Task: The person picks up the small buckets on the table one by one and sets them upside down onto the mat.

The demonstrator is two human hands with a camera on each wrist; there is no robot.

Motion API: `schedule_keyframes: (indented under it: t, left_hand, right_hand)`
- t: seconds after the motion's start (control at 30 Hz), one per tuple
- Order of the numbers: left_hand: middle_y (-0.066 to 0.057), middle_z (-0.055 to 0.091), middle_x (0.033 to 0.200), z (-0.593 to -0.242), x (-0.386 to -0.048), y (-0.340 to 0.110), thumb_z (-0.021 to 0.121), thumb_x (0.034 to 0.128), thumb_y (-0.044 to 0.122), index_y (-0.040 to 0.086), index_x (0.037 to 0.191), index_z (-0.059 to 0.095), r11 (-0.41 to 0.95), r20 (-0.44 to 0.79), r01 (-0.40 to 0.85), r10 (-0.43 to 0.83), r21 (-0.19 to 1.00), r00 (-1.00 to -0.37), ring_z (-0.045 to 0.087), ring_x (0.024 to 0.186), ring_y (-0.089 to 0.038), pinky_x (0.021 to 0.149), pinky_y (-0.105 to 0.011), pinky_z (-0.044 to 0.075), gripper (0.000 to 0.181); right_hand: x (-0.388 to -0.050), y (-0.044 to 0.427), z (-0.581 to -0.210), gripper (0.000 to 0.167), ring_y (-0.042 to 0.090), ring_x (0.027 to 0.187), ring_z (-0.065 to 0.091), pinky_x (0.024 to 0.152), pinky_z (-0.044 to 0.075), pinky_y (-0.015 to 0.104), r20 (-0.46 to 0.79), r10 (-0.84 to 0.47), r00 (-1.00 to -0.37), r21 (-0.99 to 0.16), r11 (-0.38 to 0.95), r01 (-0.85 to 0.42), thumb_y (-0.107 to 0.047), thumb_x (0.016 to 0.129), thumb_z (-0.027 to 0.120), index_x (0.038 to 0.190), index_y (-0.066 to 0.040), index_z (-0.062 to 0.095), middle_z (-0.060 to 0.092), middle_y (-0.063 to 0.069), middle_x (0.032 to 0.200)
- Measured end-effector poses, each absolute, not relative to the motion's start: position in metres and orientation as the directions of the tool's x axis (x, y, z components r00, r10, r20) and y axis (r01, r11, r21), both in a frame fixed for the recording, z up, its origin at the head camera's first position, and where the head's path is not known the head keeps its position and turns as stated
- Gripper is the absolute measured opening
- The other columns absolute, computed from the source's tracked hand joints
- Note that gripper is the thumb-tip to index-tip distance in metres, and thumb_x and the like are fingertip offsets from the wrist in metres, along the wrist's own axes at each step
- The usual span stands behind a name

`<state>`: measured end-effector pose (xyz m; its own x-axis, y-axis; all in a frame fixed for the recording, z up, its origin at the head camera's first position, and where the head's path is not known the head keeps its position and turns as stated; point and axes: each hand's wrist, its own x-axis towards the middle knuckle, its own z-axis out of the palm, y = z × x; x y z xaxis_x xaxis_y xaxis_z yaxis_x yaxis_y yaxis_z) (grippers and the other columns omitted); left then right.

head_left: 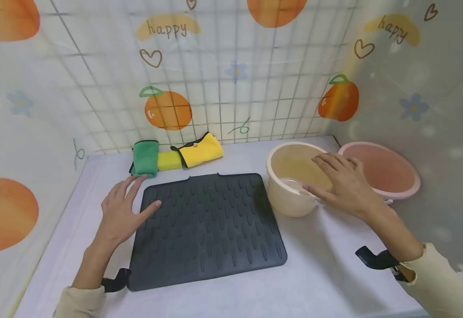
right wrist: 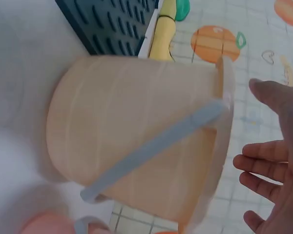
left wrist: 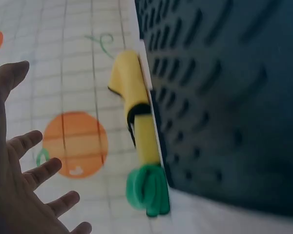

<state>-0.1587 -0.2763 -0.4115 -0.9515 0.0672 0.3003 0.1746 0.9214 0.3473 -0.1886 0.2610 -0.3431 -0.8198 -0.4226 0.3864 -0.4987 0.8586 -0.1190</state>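
My left hand (head_left: 120, 216) hovers with spread fingers beside the left edge of a dark ridged rubber mat (head_left: 209, 225). Its fingertips come near a folded green cloth (head_left: 146, 159); the left wrist view shows nothing in this hand. Over the right side of a cream bucket (head_left: 289, 203) is my right hand (head_left: 347, 185), fingers apart and holding nothing. In the right wrist view the same hand (right wrist: 278, 161) stands off from the bucket's rim, and the bucket's grey handle (right wrist: 154, 151) hangs slanted down its side. The bucket holds what looks like clear water.
A pink basin or bucket (head_left: 378, 170) stands right of the cream one, partly behind my right hand. Beside the green cloth lie a yellow-green sponge (head_left: 169, 161) and a folded yellow cloth (head_left: 201, 150). A patterned curtain (head_left: 223, 66) backs the white table (head_left: 199, 300).
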Motion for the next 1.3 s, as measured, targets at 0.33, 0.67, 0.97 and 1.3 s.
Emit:
schedule_keyframes:
  t: [0.33, 0.67, 0.97, 1.3]
  left_hand:
    - [-0.009, 0.027, 0.16, -0.416, -0.161, -0.235, 0.062, 0.0901, 0.061, 0.027, 0.158, 0.031, 0.86, 0.291, 0.258, 0.135, 0.441, -0.947, 0.023, 0.144, -0.043, 0.103, -0.072, 0.017, 0.082]
    - [-0.006, 0.03, 0.159, -0.428, -0.163, -0.219, 0.062, 0.0909, 0.061, 0.028, 0.157, 0.034, 0.82, 0.274, 0.273, 0.148, 0.504, -0.95, 0.028, 0.142, -0.039, 0.103, -0.073, 0.019, 0.079]
    - [-0.006, 0.029, 0.159, -0.433, -0.162, -0.206, 0.062, 0.0912, 0.061, 0.028, 0.156, 0.035, 0.796, 0.247, 0.283, 0.174, 0.535, -0.953, 0.025, 0.144, -0.038, 0.108, -0.071, 0.017, 0.077]
    - [-0.006, 0.032, 0.157, -0.436, -0.16, -0.199, 0.062, 0.091, 0.061, 0.028, 0.155, 0.037, 0.79, 0.245, 0.304, 0.2, 0.533, -0.949, 0.029, 0.143, -0.038, 0.108, -0.07, 0.019, 0.076]
  right_hand:
    - [-0.181, 0.235, -0.355, 0.06, 0.035, 0.12, 0.051, 0.096, 0.027, 0.061, 0.43, -0.483, -0.763, -0.128, 0.804, -0.581, -0.043, 0.082, 0.079, 0.126, -0.004, 0.065, 0.061, 0.016, 0.126]
    - [-0.187, 0.22, -0.363, 0.041, 0.031, 0.104, 0.057, 0.087, 0.034, 0.053, 0.479, -0.553, -0.682, -0.057, 0.756, -0.653, -0.035, 0.081, 0.081, 0.109, -0.006, 0.072, 0.069, 0.009, 0.106]
    - [-0.185, 0.211, -0.362, 0.018, 0.025, 0.081, 0.057, 0.071, 0.045, 0.039, 0.45, -0.585, -0.675, -0.05, 0.738, -0.673, -0.012, 0.076, 0.086, 0.089, -0.005, 0.075, 0.065, 0.004, 0.082]
    - [-0.181, 0.208, -0.351, 0.013, 0.019, 0.065, 0.055, 0.05, 0.047, 0.034, 0.451, -0.445, -0.774, -0.122, 0.828, -0.547, 0.002, 0.073, 0.078, 0.083, -0.005, 0.074, 0.057, 0.001, 0.074]
